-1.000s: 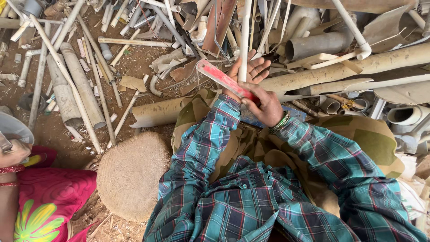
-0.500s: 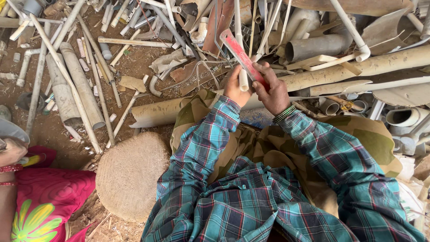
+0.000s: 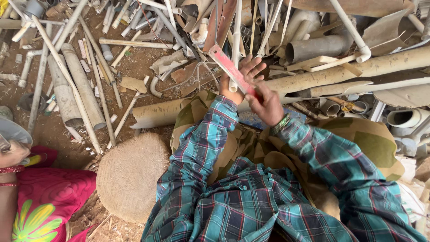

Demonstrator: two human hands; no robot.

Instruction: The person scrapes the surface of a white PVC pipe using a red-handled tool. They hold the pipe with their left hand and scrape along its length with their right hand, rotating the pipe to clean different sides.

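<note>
The red hacksaw (image 3: 233, 71) sits between my two hands, its flat frame slanting from upper left down to lower right, with the far end reaching up over the scrap pile beyond my fingers. My right hand (image 3: 268, 107) is clamped around the lower end of the saw, knuckles up, a green bangle at the wrist. My left hand (image 3: 239, 83) lies just to the left of it, fingers spread and pressed around a thin white pipe (image 3: 236, 42) that runs straight away from me and crosses under the saw. The two hands are close together, nearly touching at the thumbs.

Beyond both hands lies a heap of pipes: a long tan pipe (image 3: 358, 71) stretches off to the right of my right hand, and a grey wide pipe (image 3: 318, 47) rests above it. Left of my left hand another tan pipe (image 3: 154, 116) lies on the dirt, and further left several pale pipes (image 3: 71, 89) lean across the ground. Near my left elbow sits a round woven stool (image 3: 130, 177). At the far left, well apart from my hands, I see another person's arm and pink patterned garment (image 3: 42, 201).
</note>
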